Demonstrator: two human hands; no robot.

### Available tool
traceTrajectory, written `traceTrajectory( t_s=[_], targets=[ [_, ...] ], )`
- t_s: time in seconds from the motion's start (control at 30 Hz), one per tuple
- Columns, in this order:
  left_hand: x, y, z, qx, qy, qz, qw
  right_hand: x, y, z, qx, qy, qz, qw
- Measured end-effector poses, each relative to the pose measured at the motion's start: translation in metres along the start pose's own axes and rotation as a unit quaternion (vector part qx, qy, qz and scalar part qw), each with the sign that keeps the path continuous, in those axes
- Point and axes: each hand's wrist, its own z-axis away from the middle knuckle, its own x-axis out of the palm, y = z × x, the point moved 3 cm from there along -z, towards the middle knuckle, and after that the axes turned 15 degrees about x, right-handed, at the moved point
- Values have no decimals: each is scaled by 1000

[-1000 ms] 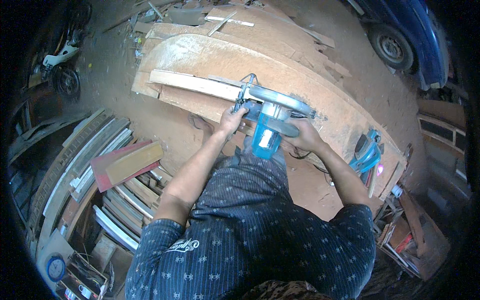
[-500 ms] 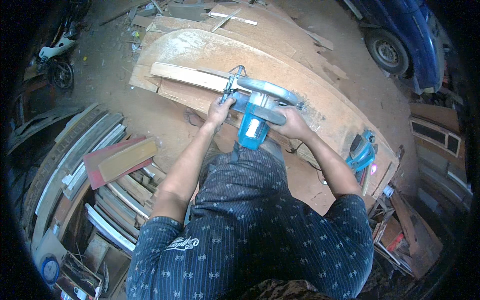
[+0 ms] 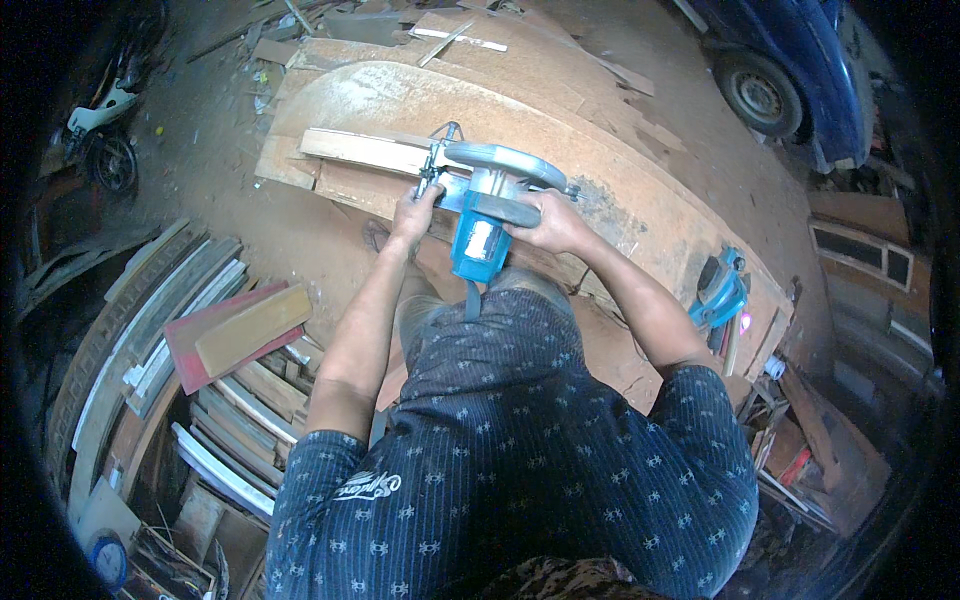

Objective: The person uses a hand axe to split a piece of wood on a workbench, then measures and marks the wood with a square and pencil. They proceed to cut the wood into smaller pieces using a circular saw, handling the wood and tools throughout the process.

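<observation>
A blue circular saw (image 3: pixel 478 245) with a grey blade guard lies over a pale wooden board (image 3: pixel 362 150) on the dusty workbench (image 3: pixel 380 92). My right hand (image 3: pixel 548 224) is closed round the saw's dark rear handle. At the saw's left side, my left hand (image 3: pixel 412 214) pinches the metal fence and base edge, thumb on top. The board stretches to the left from under the saw. The blade and the cut itself are hidden beneath the guard and base.
A second blue power tool (image 3: pixel 718 290) stands at the bench's right end. Stacked boards and mouldings (image 3: pixel 225 440) lie at lower left, with a red panel (image 3: pixel 190 345) on top. Wood scraps (image 3: pixel 450 42) lie beyond the bench. A blue vehicle (image 3: pixel 815 80) is parked at far right.
The saw has slid left along the board, and both my hands have travelled with it, keeping their grip. My view has shifted slightly.
</observation>
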Motion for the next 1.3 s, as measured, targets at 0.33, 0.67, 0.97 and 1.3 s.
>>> traceTrajectory(
  t_s=[0.33, 0.67, 0.97, 1.3],
  targets=[
    [-30, 5, -13, -15, 11, -56, 998, 17, -9, -29, -35, 10, 9, 999],
    [-58, -10, -35, 10, 3, -17, 1000, 29, -33, -44, -67, 21, -26, 997],
    [-68, -18, -52, 63, 43, -31, 997, 44, -13, -59, -120, 83, -29, 989],
    [-162, -27, -83, 18, 63, -9, 998, 86, -99, -118, -66, 6, -42, 997]
  ],
)
